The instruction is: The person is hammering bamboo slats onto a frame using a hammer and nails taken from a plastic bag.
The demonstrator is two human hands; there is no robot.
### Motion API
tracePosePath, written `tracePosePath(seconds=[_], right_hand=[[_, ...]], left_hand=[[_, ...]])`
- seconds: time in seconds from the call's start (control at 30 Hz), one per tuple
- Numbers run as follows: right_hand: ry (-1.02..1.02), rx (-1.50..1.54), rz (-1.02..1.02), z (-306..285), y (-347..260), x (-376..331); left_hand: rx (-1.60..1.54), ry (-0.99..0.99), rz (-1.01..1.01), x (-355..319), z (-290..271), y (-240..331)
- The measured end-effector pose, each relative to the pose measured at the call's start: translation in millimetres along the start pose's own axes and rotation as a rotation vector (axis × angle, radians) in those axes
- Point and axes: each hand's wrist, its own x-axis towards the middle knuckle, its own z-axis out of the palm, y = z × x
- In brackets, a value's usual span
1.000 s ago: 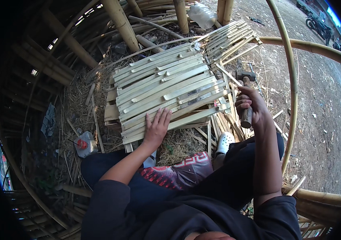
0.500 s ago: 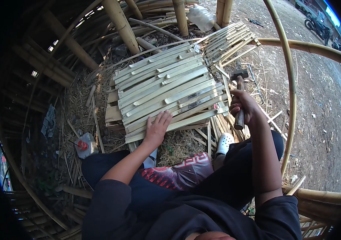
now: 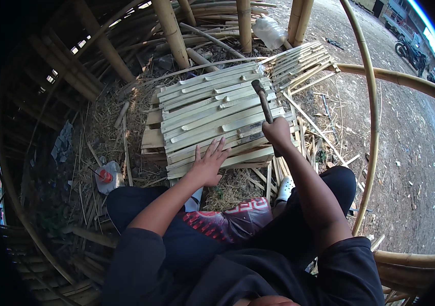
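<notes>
Swung inward from the right edge of the stack, the hammer now lies over the bamboo slats, its head near their far side. Right hand grips the handle, fingers clamped around it. Left hand stays flat on the near slats, fingers spread apart. On the straw at left sits a small clear container with a red cap; a clear plastic bottle lies beyond the slats.

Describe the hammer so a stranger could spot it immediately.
Find the panel of pale split-bamboo slats lying on the straw-littered ground in front of the seated person. The right hand is raised over its right side, gripping the hammer. It is the only dark, metal-headed tool among the light bamboo strips.
</notes>
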Motion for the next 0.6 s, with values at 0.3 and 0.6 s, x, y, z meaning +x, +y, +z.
tracePosePath(seconds=[0.3,0.6], right_hand=[[0.200,-0.195,-0.229,59,-8,52],[-0.016,-0.236,-0.246,86,-39,50]], left_hand=[[-0.161,-0.168,-0.154,-27,-40,-59],[-0.503,0.200,-0.532,-42,-10,-140]])
